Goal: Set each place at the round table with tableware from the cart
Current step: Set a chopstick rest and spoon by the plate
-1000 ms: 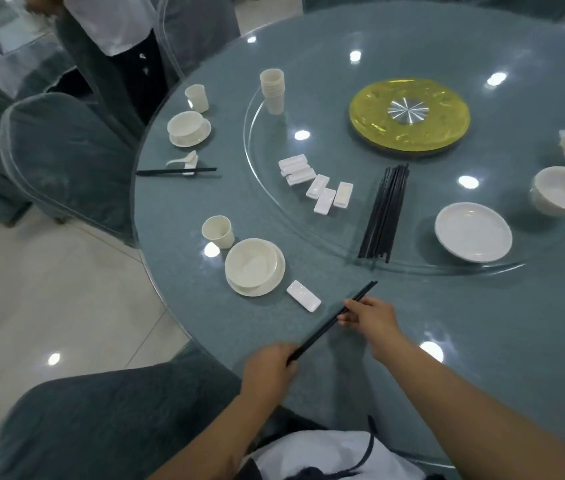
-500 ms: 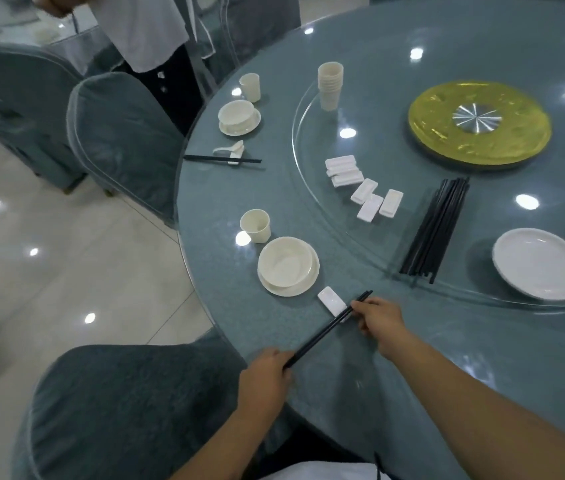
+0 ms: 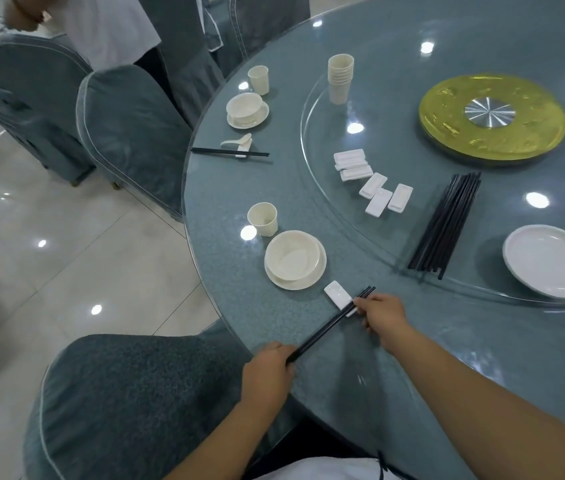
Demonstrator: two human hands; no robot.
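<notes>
While my left hand (image 3: 267,370) grips the chopsticks' (image 3: 329,325) near end, my right hand (image 3: 379,311) pinches their front over the rest (image 3: 337,293) beside the bowl (image 3: 293,258), so both tips lie even.

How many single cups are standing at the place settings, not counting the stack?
2. One cup stands beside the near bowl; the other cup stands beyond the far bowl. More may lie outside view.

Bare forearms, no sleeves; white garment (image 3: 326,471), dark strap.
</notes>
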